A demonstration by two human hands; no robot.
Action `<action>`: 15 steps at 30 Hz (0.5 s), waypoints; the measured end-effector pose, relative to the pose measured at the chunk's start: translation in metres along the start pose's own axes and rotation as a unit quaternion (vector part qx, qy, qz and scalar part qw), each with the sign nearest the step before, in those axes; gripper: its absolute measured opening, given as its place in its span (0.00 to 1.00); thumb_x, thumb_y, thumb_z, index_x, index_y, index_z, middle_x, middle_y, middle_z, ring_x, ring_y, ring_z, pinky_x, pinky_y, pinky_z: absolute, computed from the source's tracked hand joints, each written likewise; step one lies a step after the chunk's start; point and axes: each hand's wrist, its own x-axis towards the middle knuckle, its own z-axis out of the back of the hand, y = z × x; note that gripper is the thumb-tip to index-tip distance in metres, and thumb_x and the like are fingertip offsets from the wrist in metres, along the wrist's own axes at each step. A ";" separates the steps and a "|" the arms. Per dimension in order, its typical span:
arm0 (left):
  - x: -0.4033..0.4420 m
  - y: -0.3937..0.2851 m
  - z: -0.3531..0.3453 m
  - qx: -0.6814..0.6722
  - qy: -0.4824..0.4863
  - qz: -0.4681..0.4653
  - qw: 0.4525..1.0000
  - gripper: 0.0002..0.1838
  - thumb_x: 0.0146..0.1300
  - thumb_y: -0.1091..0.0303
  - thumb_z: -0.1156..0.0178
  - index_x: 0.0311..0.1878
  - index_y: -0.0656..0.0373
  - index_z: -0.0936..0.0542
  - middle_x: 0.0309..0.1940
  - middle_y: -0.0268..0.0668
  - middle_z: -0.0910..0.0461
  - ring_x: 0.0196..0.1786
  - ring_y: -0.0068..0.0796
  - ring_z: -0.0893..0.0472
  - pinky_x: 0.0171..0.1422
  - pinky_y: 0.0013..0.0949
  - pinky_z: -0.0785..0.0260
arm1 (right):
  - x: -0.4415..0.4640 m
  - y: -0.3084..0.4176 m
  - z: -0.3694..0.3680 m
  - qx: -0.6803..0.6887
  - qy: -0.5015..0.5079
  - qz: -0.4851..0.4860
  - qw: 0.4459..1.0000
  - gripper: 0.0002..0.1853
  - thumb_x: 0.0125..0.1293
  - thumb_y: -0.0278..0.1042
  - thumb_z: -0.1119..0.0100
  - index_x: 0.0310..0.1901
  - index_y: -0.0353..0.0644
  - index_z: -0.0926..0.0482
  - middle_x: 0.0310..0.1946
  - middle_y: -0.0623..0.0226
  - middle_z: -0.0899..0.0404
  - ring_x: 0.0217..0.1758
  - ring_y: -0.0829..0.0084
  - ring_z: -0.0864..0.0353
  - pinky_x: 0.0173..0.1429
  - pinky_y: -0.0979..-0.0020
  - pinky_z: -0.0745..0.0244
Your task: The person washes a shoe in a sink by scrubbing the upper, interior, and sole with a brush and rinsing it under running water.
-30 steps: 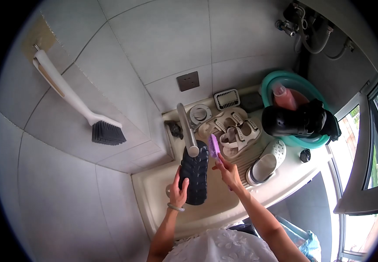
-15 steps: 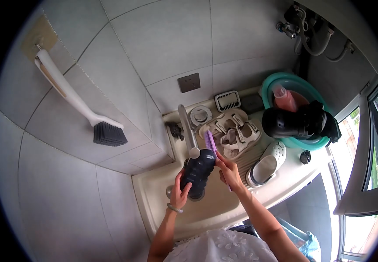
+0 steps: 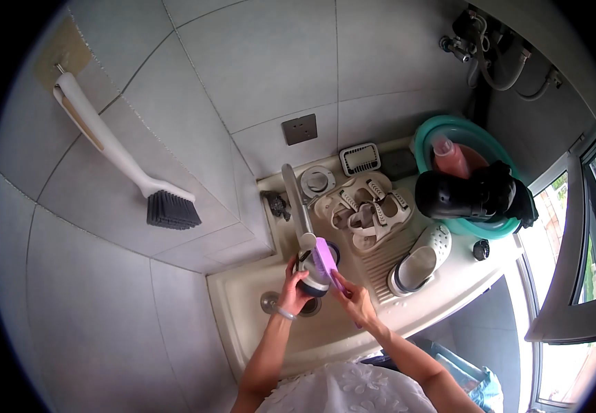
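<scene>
Over the sink (image 3: 232, 296), my left hand (image 3: 292, 294) grips a white clog with a dark sole (image 3: 312, 283), tilted just under the tap (image 3: 298, 206). My right hand (image 3: 358, 304) is closed round the handle of a purple scrub brush (image 3: 325, 260). The brush head lies against the clog's side and covers part of it. A matching white clog (image 3: 422, 258) rests on the ribbed drainboard to the right. Behind it sit beige strap sandals (image 3: 367, 206).
A teal basin (image 3: 425, 131) with a pink bottle (image 3: 451, 158) and a black shoe-like item (image 3: 456, 195) stands back right. A soap dish (image 3: 360, 160) lies along the wall. On the left wall hangs a long-handled brush (image 3: 115, 155).
The clog has turned over: its dark sole faced me before, and now its white upper shows. The brush has moved from beyond the shoe down onto its side.
</scene>
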 end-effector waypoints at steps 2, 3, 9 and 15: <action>0.006 0.003 0.004 -0.037 0.005 -0.025 0.999 0.36 0.55 0.76 0.45 0.70 0.51 0.40 0.57 0.38 0.29 0.58 0.34 0.25 0.62 0.44 0.28 | -0.006 0.006 0.005 -0.030 -0.010 0.001 1.000 0.26 0.69 0.38 0.44 0.68 0.53 0.31 0.20 0.73 0.36 0.24 0.84 0.40 0.29 0.76 0.38; 0.010 0.005 0.010 -0.037 0.006 -0.023 0.999 0.36 0.55 0.76 0.45 0.70 0.51 0.40 0.57 0.38 0.29 0.58 0.34 0.25 0.62 0.44 0.28 | -0.009 0.009 0.009 -0.030 -0.012 0.000 0.999 0.26 0.69 0.38 0.44 0.68 0.53 0.31 0.20 0.73 0.36 0.24 0.84 0.40 0.29 0.76 0.38; 0.014 0.012 0.025 -0.027 0.027 -0.108 0.993 0.31 0.52 0.79 0.49 0.64 0.62 0.33 0.54 0.39 0.24 0.57 0.36 0.23 0.64 0.39 0.29 | -0.033 0.008 0.020 -0.083 0.050 0.145 0.985 0.23 0.67 0.34 0.44 0.64 0.49 0.26 0.20 0.54 0.27 0.20 0.70 0.30 0.32 0.66 0.30; -0.013 0.046 0.011 0.157 0.026 -0.160 0.974 0.47 0.41 0.86 0.49 0.73 0.57 0.42 0.60 0.37 0.29 0.63 0.36 0.29 0.64 0.35 0.32 | 0.032 -0.009 -0.023 -0.155 0.011 -0.011 0.988 0.20 0.68 0.36 0.49 0.60 0.43 0.25 0.26 0.43 0.22 0.31 0.52 0.17 0.37 0.59 0.25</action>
